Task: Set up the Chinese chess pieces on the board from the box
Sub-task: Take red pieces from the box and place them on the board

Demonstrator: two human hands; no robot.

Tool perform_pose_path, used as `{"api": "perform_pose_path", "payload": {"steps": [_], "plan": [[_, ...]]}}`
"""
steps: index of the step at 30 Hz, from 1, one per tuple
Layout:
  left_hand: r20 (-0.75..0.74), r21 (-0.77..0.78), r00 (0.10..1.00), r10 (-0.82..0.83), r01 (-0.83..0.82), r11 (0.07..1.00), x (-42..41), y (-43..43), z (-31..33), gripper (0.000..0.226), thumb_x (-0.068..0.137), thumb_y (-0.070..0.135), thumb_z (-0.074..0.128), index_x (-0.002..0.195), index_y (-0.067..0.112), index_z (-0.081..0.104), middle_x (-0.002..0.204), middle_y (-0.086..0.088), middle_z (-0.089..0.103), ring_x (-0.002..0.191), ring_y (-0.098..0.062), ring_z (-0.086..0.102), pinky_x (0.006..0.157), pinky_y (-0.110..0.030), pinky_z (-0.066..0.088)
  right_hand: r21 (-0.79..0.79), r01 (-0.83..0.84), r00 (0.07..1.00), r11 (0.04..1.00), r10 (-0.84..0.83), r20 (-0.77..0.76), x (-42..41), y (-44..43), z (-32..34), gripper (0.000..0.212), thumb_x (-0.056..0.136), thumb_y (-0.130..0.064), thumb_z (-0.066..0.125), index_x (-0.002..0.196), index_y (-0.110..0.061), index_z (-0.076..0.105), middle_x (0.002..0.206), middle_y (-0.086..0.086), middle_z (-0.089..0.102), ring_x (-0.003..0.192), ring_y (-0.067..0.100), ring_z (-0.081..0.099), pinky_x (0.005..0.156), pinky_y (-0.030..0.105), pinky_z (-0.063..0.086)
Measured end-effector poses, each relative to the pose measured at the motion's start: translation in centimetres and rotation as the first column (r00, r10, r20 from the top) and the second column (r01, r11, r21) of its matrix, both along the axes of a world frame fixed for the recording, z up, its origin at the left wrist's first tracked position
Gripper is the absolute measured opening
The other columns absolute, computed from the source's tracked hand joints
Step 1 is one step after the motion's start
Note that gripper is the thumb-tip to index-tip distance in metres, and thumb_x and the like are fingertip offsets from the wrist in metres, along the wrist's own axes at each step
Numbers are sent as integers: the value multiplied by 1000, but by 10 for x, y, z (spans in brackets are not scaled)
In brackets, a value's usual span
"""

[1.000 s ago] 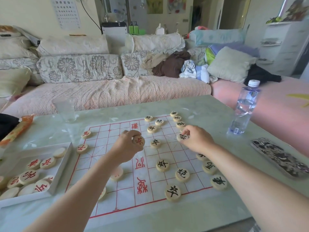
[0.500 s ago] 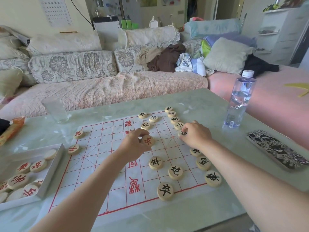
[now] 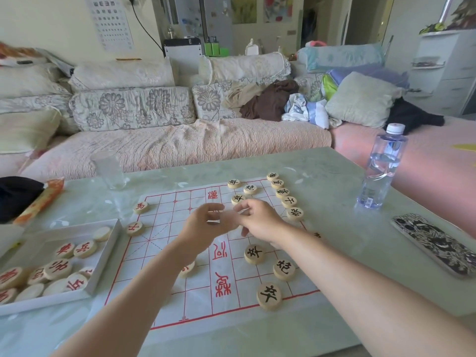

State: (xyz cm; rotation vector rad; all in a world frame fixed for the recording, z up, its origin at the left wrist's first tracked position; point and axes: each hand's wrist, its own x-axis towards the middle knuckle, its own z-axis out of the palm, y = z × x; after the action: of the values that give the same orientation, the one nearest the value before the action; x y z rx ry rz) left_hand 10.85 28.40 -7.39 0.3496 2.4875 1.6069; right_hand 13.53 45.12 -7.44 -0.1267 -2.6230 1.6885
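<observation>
- Hovering over the middle of the paper xiangqi board [image 3: 164, 253], held the left hand [image 3: 203, 228] and the right hand [image 3: 261, 220] close together, fingertips almost meeting.
- Curled the fingers of both hands loosely; could not tell through the motion blur whether either one pinched a piece.
- Found the white box [image 3: 103, 266] at 9 o'clock, just beside the board's edge, with red-lettered pieces in the box [image 3: 58, 269] heaped inside, several face down.
- Spotted two red pieces on the board [image 3: 134, 228] at 10 o'clock, apart from each other, and glimpsed another piece [image 3: 187, 268] half hidden under the left forearm.
- Noted a row of black pieces [image 3: 289, 201] along the edge at 1 o'clock, three more black pieces [image 3: 249, 188] just inside it at 12 o'clock, and three near black pieces [image 3: 269, 295] at 5 o'clock beside the right forearm.
- Saw, off the board on the pale green table [image 3: 334, 176], a water bottle [image 3: 381, 171] upright at 2 o'clock, a patterned phone [image 3: 438, 246] flat at 3 o'clock, and a clear glass [image 3: 109, 171] at 11 o'clock.
</observation>
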Motion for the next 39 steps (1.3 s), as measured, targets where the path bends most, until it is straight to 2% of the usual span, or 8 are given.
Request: {"api": "perform_pose_path", "payload": {"steps": [2,5,10,15,18,23,30,39], "plan": [[57,59,998,20,-23,998,2,-14,1,37,72,17,83,104,20,65,89,1,74,72,-15,61,64,-28,48,1,-43,999,999,43,-7,1,-10,1,23,92,-19,70,113,-18,62,102,7,72,61,10,64,51,14,47],[130,87,991,28,-40,995,3,-39,2,29,76,14,79,102,19,69,79,-1,73,68,-18,55,66,-32,45,93,-141,988,986,147,-51,3,-29,0,35,80,-17,78,110,-27,64,106,-8,68,73,8,66,65,23,53],[149,30,988,33,-38,999,7,-75,9,27,83,11,72,109,17,68,89,-6,74,73,-14,65,74,-28,54,188,-204,965,961,229,-126,0,-62,-2,41,74,-15,83,107,-32,66,108,-17,66,66,3,62,68,23,54],[29,-266,1000,10,-2,964,-2,-114,5,38,85,26,70,121,29,56,93,8,71,86,-16,68,70,-27,55,309,-225,957,924,268,-106,-10,-88,-9,36,77,-37,82,108,-35,65,106,-21,63,72,-8,55,67,15,41],[-76,-505,996,-50,5,863,-12,-137,2,40,88,25,68,125,30,54,100,13,62,89,-11,62,68,-20,48,407,-147,976,901,198,-87,-24,-89,-15,31,76,-51,77,101,-37,63,105,-22,62,97,-2,59,83,24,48],[-170,-686,973,-159,-1,727,-24,-152,-5,40,89,27,66,127,24,56,115,3,54,99,-13,51,84,-22,42,493,-69,993,867,109,-52,-53,-86,-17,31,76,-51,76,96,-31,64,102,-18,64,98,7,61,89,31,50],[-114,-792,964,-241,58,608,-30,-147,-16,46,86,37,67,129,28,55,128,0,49,122,-21,46,97,-36,45,554,-129,986,822,168,-20,-73,-103,-17,29,78,-59,69,94,-36,63,102,-21,62,97,3,59,85,30,51],[-109,-782,964,-244,68,620,-26,-147,-16,47,88,35,65,133,26,52,133,-3,46,129,-23,38,103,-39,42,706,-210,964,676,262,36,-66,-110,-19,24,84,-54,65,100,-36,61,108,-17,58,104,9,56,85,31,49]]}}
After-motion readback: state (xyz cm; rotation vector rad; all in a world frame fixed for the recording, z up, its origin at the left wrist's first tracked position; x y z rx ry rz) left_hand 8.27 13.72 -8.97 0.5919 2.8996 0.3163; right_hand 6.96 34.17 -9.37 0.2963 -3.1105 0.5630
